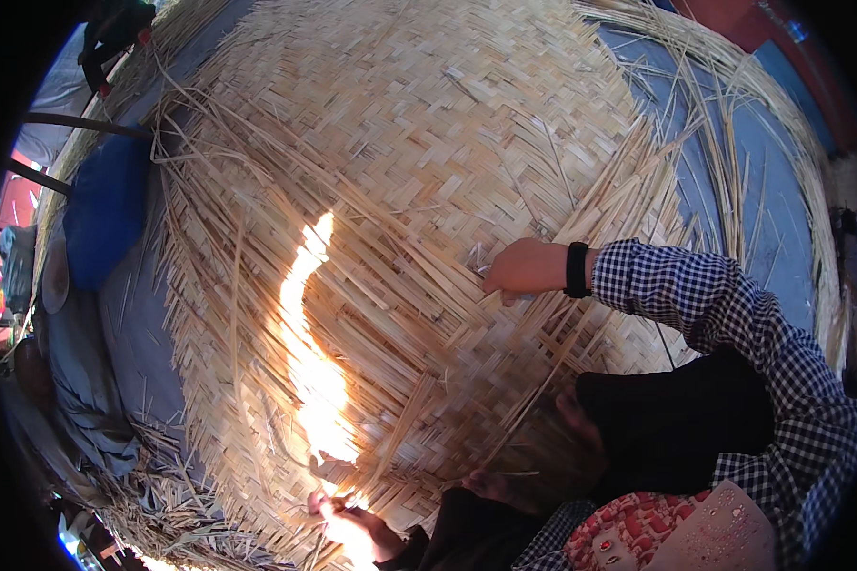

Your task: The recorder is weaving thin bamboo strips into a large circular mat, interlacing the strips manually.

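Observation:
A large mat [390,105] woven from flat pale strips, like split bamboo or reed, spreads in front of me. Loose strips [343,257] cross its middle in a slanting band, some of them tucked into the weave. On the mat's right half, my right hand [528,266] is closed, with its fingertips curled down among the strips; what they grip is hidden. My left hand [357,528] is low at the mat's near left edge, its fingers bent together beside strip ends. Strong glare there washes out whatever it may hold. A bright streak of light [314,371] runs up from it.
My bare feet [581,419] rest on the mat close to me. A grey-blue ground sheet [771,190] shows around it, with more loose strips [724,143] at the right. Strip scraps [176,504] pile up at the lower left, near a blue cloth [109,209] and dark poles.

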Available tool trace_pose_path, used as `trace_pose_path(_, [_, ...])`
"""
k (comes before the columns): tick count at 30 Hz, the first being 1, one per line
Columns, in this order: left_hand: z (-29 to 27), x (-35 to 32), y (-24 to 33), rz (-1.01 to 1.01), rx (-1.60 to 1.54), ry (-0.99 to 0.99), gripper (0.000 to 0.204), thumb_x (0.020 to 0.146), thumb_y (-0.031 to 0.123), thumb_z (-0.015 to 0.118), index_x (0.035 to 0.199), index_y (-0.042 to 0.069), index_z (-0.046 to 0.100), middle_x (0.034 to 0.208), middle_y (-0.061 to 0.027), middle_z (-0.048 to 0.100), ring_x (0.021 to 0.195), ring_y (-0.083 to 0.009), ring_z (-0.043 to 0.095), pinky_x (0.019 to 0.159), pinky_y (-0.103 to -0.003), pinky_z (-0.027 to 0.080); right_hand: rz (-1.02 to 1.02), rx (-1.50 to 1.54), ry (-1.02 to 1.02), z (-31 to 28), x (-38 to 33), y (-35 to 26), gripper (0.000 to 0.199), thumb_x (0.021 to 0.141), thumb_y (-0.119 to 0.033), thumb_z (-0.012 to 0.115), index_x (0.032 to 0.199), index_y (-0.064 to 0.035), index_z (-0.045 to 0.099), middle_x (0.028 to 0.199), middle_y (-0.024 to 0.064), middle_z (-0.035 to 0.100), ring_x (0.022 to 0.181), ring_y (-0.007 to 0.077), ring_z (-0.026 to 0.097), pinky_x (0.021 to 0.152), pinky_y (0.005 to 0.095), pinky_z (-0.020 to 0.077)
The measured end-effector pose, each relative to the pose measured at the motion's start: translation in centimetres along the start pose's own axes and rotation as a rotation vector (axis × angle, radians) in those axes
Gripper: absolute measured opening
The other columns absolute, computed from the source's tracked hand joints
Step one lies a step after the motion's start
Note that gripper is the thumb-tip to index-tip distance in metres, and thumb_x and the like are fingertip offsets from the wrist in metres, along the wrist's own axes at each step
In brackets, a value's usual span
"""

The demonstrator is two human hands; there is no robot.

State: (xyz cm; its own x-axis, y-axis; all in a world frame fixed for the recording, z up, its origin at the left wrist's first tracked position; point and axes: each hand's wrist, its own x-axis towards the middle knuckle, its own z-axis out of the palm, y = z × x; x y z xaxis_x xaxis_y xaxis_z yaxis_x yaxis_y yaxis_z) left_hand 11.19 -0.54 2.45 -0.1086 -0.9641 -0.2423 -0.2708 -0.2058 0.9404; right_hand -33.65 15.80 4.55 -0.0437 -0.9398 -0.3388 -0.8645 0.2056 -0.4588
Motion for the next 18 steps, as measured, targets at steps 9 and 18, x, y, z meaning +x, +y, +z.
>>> trace_pose_path(9, [10.9,3.5,-3.3,-0.15,-0.296,-0.439,0.031,0.095,0.016,0.061,0.121,0.001,0.055,0.088,-0.0056,0.057,0.08,-0.0183,0.055,0.071,-0.035,0.047,0.025,0.292,0.028,2.8,-0.9,3.5,0.034,0.094,-0.043,0.06,0.092,-0.0092,0.065,0.09,0.0114,0.065,0.086,0.0304,0.063,0.074,0.0447,0.0469])
trace_pose_path(18, [12.3,4.1,-5.0,-0.147,-0.429,-0.473,0.038,0.096,0.021,0.059,0.127,0.0,0.053,0.103,-0.0097,0.062,0.095,-0.0236,0.059,0.081,-0.04,0.05,0.052,0.358,-0.03,3.2,-0.2,4.3,0.028,0.09,-0.038,0.068,0.095,-0.011,0.067,0.086,0.0067,0.065,0.082,0.0249,0.062,0.071,0.0429,0.0453])
